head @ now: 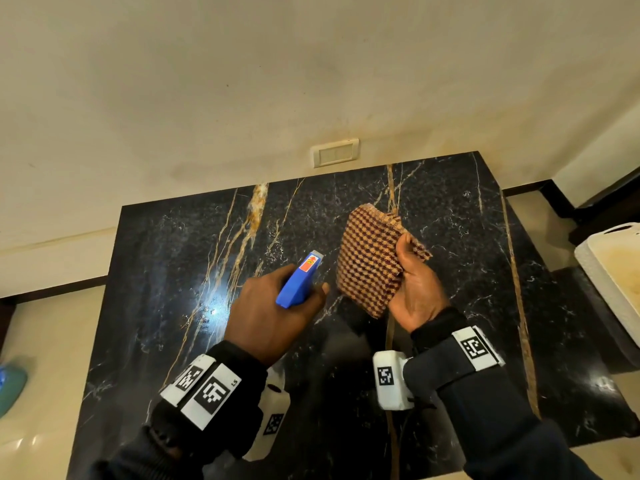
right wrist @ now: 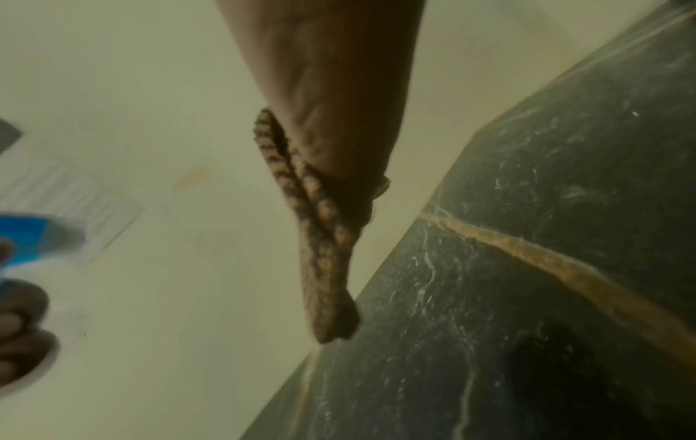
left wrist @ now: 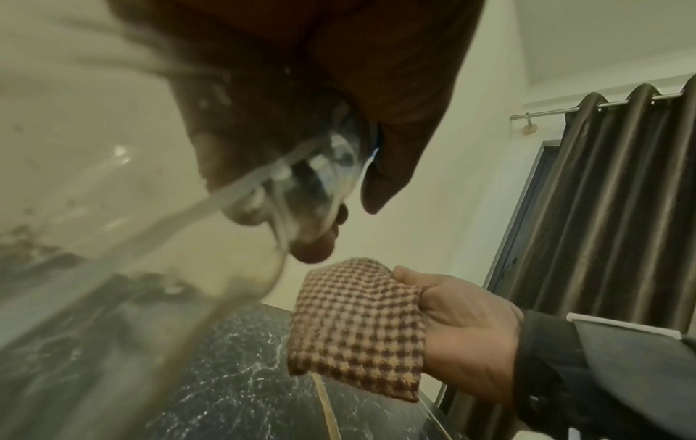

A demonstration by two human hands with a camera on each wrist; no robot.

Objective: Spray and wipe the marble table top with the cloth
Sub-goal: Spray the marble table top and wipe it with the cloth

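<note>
The black marble table top [head: 173, 258] with gold and white veins fills the middle of the head view. My left hand [head: 277, 310] grips a spray bottle by its blue trigger head [head: 300, 279], nozzle pointing away from me over the table. Its clear body [left wrist: 124, 238] shows blurred in the left wrist view. My right hand [head: 417, 289] holds a folded brown-and-tan checked cloth [head: 372, 258] above the table, thumb on top. The folded cloth [right wrist: 320, 238] hangs edge-on under the palm in the right wrist view.
A cream wall with a switch plate [head: 335, 153] stands behind the table. A white tray [head: 613, 271] sits to the right of the table. Dark curtains [left wrist: 602, 193] hang at the right. Beige floor lies to the left, with a teal object [head: 10, 386] on it.
</note>
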